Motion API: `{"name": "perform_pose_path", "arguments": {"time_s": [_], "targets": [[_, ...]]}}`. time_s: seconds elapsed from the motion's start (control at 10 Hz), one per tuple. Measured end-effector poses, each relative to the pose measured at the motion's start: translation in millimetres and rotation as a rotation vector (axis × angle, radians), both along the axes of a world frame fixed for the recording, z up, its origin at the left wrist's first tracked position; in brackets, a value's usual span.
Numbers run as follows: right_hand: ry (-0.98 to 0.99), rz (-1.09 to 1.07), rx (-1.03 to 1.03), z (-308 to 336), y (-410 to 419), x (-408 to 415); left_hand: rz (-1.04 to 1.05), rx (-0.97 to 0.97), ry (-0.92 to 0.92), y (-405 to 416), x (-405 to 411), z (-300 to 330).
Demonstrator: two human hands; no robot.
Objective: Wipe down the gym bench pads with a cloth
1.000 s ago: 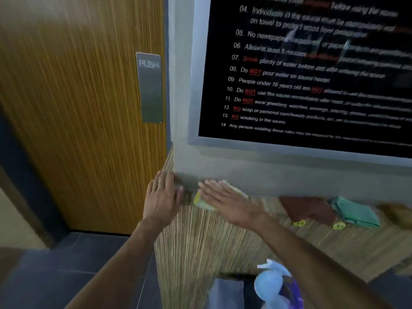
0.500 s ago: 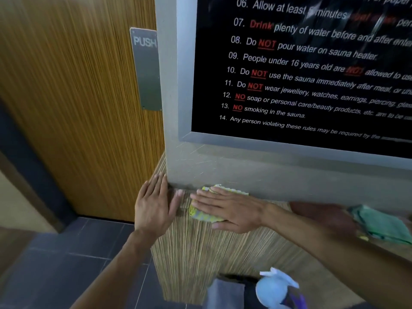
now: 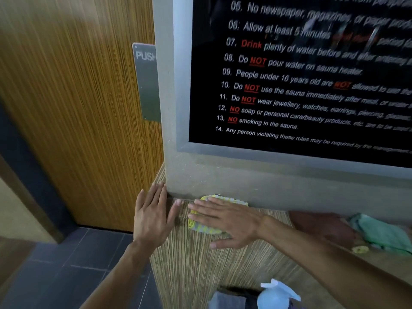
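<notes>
- A black sign (image 3: 301, 85) in a grey frame is mounted on the wall; numbered sauna rules are printed on it in white with red words.
- Among the lines that can be read are "07. Drink plenty of water before and after", "08. Do NOT pour water on sauna heater", "13. NO smoking in the sauna" and "14. Any person violating these rules may be required by the".
- The sign's top and right side are cut off by the frame edge, and the line ends at the right are blurred.
- A metal plate (image 3: 146, 81) on the wooden door (image 3: 73, 112) is marked "PUSH"; its last letter is half hidden by the wall edge.
- A yellow-and-white cloth (image 3: 201, 224) is pressed flat on the wood-grain tabletop (image 3: 200, 268), against the foot of the wall, by the right hand (image 3: 227, 221) with straight fingers; most of the cloth is covered.
- The left hand (image 3: 153, 217) is laid flat and open at the tabletop's left corner, just beside the cloth.
- At the right, a brown cloth (image 3: 321, 226) and a green cloth (image 3: 383, 235) are seen blurred; a small yellow thing before them cannot be made out.
- A spray bottle (image 3: 276, 295) is cut off at the bottom edge.
</notes>
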State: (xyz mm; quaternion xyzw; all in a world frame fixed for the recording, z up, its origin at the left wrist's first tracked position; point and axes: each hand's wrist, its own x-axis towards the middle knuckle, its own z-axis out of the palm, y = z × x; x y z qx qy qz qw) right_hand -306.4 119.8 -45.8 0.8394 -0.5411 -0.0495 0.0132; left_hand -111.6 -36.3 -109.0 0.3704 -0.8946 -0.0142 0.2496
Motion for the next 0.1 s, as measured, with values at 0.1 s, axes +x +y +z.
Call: {"name": "perform_pose_path", "arguments": {"time_s": [0.1], "targets": [[-0.117, -0.096, -0.102, 9.4, 16.3, 5.6, -0.058, 0.069, 0.023, 8.5, 9.3, -4.2]]}}
